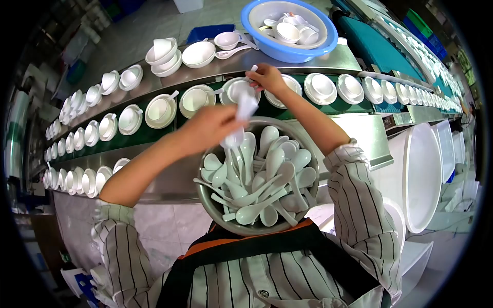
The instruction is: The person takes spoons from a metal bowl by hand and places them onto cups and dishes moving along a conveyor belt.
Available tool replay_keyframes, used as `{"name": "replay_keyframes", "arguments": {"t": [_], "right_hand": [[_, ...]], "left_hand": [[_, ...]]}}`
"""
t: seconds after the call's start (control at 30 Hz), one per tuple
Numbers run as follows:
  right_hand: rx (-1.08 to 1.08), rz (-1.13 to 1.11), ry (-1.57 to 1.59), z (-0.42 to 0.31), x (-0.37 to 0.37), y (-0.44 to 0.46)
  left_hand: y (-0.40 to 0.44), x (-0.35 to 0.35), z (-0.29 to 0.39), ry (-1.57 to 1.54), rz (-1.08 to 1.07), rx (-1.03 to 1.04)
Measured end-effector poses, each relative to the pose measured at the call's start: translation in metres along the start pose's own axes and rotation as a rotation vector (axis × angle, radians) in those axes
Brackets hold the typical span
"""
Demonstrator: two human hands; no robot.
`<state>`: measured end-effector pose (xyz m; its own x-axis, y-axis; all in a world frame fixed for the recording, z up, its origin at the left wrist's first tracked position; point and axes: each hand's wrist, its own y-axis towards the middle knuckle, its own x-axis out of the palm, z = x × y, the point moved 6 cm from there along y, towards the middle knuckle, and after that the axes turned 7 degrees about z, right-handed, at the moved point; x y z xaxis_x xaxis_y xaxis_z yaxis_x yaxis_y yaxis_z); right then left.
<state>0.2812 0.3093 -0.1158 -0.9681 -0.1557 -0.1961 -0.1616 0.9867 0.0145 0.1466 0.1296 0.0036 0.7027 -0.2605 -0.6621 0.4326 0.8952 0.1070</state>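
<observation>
My left hand is closed around white spoons, smeared by motion, just above a metal basin. Many loose white spoons fill that basin, which rests against my front. Farther forward, my right hand pinches a white spoon by what looks like its handle; the rest of it is hidden. Below the right hand, a small bowl on a plate sits on the green conveyor belt, partly covered by my fingers and the blurred spoons.
Rows of bowl-and-plate sets line the belt on both sides. On the steel ledge behind stand stacked bowls and a blue tub of mixed crockery. White bins stand at the right.
</observation>
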Motion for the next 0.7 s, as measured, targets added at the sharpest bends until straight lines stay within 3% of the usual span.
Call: {"name": "replay_keyframes", "arguments": {"t": [0.03, 0.1, 0.17, 0.27, 0.37, 0.4, 0.5, 0.57, 0.63, 0.7], "right_hand": [[-0.07, 0.059, -0.117, -0.017, -0.01, -0.006], [-0.089, -0.001, -0.01, -0.056, -0.019, -0.023], [0.016, -0.25, 0.126, -0.087, -0.01, -0.036], [-0.101, -0.428, -0.004, -0.091, -0.008, -0.032], [-0.13, -0.212, 0.101, -0.079, -0.041, -0.011], [-0.191, -0.122, 0.108, -0.076, -0.052, -0.003], [-0.3, -0.084, 0.064, -0.042, -0.06, 0.017], [-0.234, -0.21, -0.007, -0.012, -0.05, 0.019], [-0.334, -0.238, -0.266, 0.002, -0.042, 0.016], [-0.704, -0.123, -0.539, -0.018, -0.04, -0.002]], "left_hand": [[0.011, -0.015, -0.011, -0.09, 0.14, -0.035], [0.037, -0.027, -0.043, -0.187, 0.158, -0.168], [0.058, -0.018, -0.067, -0.276, 0.078, -0.239], [0.082, -0.001, -0.085, -0.39, 0.093, -0.168], [0.079, -0.01, -0.099, -0.64, 0.208, -0.297], [0.078, -0.014, -0.116, -0.687, 0.355, -0.308], [0.06, -0.01, -0.144, -0.69, 0.505, -0.417], [0.049, 0.0, -0.134, -0.728, 0.549, -0.422], [0.041, 0.008, -0.129, -0.758, 0.612, -0.402], [0.038, 0.02, -0.127, -0.847, 0.683, -0.388]]}}
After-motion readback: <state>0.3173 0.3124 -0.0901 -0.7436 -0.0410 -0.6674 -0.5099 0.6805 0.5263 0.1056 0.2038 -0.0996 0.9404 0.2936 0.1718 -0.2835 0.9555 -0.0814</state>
